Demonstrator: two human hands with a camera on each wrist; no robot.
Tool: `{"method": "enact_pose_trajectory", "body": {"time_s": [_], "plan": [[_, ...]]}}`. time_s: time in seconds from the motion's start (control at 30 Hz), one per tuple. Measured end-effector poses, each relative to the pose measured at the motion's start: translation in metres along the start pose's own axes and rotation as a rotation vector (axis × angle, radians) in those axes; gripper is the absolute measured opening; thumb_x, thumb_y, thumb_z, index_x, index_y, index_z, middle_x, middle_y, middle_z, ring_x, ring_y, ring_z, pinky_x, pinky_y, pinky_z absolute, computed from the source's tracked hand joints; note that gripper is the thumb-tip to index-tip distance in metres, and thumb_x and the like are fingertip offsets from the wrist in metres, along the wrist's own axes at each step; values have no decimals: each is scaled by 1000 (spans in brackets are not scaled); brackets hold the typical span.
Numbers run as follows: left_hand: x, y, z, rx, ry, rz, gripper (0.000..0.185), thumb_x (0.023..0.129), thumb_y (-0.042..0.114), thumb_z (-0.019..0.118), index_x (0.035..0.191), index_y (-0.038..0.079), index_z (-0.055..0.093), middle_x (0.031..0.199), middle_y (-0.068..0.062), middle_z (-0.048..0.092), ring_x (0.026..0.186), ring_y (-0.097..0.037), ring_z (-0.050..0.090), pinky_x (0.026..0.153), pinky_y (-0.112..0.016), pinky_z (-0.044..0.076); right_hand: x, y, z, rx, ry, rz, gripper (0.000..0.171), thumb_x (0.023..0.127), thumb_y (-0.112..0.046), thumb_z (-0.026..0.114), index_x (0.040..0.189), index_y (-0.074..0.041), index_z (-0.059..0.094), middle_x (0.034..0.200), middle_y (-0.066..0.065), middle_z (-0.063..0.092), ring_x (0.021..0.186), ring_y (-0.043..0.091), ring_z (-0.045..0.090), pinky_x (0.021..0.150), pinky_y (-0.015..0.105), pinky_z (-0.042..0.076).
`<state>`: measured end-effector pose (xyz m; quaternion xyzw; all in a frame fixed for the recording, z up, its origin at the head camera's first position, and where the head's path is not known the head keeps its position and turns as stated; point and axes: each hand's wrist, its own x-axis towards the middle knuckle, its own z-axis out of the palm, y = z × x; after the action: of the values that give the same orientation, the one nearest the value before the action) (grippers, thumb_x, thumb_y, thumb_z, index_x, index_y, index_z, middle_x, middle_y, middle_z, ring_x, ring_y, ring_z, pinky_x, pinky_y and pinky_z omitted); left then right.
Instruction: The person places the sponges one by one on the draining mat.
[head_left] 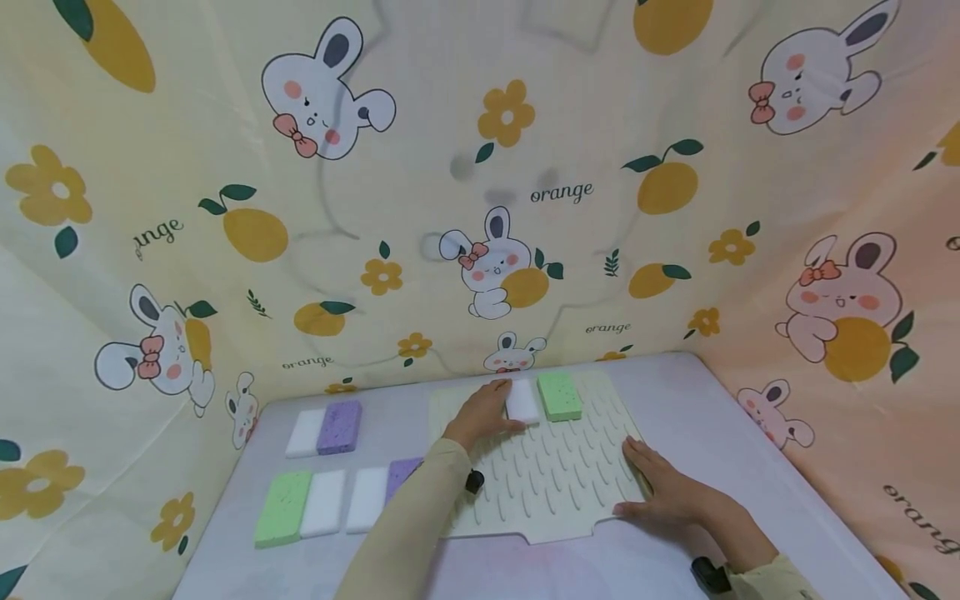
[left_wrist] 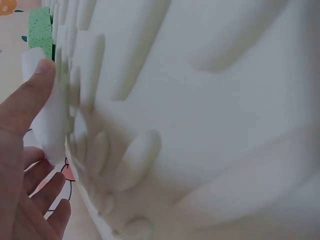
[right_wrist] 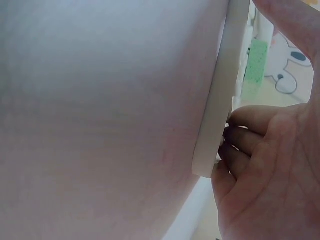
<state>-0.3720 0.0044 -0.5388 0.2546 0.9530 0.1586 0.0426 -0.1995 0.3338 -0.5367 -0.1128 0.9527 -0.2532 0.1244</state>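
Observation:
My left hand [head_left: 482, 414] is at the far part of a cream board [head_left: 557, 479] covered in raised ridges. Between its thumb and fingers it holds a white sponge block [head_left: 524, 403]; the left wrist view shows the thumb on one end and fingertips at the other. Just right of that block, a green sponge block [head_left: 559, 397] lies on the board. My right hand [head_left: 666, 490] rests against the board's right edge, fingers and thumb spread apart. In the right wrist view, its fingertips touch the board's rim [right_wrist: 214, 115].
On the table's left lie more sponge blocks: a white one [head_left: 306, 433] beside a purple one [head_left: 340, 427] at the back. Nearer are a green one [head_left: 282, 509], two white ones and a purple one [head_left: 402, 474], partly hidden by my left sleeve. Patterned cloth [head_left: 420, 167] surrounds the table.

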Motion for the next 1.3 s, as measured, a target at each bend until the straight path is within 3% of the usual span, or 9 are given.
{"method": "enact_pose_trajectory", "body": {"time_s": [0.43, 0.7, 1.3], "plan": [[4, -2, 6, -11, 3, 13, 105, 93, 55, 81, 170, 6, 29, 174, -9, 34, 157, -29, 38, 130, -41, 34, 1, 1, 1, -22, -3, 18, 125, 84, -63, 84, 169, 4, 20, 175, 30, 13, 159, 57, 13, 123, 77, 25], [1, -2, 9, -78, -22, -15, 106, 94, 55, 79, 171, 6, 25, 178, -8, 25, 161, -29, 32, 131, -42, 31, 1, -2, 1, -17, 1, 21, 124, 84, -61, 85, 168, 4, 21, 175, 31, 14, 158, 57, 13, 122, 78, 26], [-4, -12, 4, 33, -14, 46, 109, 96, 63, 71, 169, -1, 23, 178, -15, 22, 162, -30, 28, 132, -41, 28, 1, -1, 1, -1, -7, 17, 124, 85, -59, 86, 168, 6, 21, 174, 32, 14, 157, 59, 13, 122, 78, 25]]}}
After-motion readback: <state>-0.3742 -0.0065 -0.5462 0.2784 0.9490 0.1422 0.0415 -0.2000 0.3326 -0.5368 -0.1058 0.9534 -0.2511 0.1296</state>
